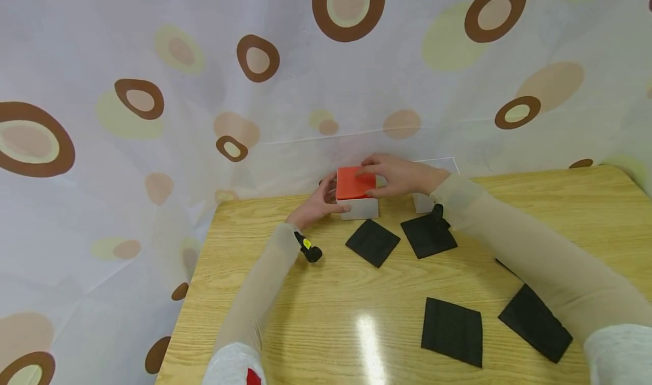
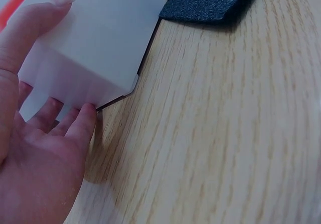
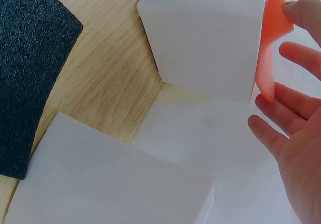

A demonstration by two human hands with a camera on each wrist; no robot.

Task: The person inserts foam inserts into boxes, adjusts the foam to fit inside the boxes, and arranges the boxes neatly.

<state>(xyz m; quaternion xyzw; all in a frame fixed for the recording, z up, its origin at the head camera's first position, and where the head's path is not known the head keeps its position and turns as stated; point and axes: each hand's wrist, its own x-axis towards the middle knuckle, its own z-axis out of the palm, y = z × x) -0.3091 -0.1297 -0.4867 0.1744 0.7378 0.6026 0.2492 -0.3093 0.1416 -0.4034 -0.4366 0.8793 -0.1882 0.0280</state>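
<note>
A white box [image 1: 359, 209] stands near the back edge of the table, with a square red foam sheet [image 1: 350, 184] at its top. My left hand [image 1: 317, 205] grips the box from the left. In the left wrist view its thumb lies on one face and its fingers bend around another side. From the right, my right hand [image 1: 399, 175] reaches over the top and holds the red sheet by its right edge. The right wrist view shows that edge bowed between thumb and fingertips. The inside of the box is hidden.
A second white box [image 1: 424, 202] stands to the right, partly behind my right forearm. Several black foam squares lie on the wooden table [image 1: 305, 317], including one [image 1: 373, 243] just in front of the held box. A patterned cloth [image 1: 295, 90] hangs behind the table.
</note>
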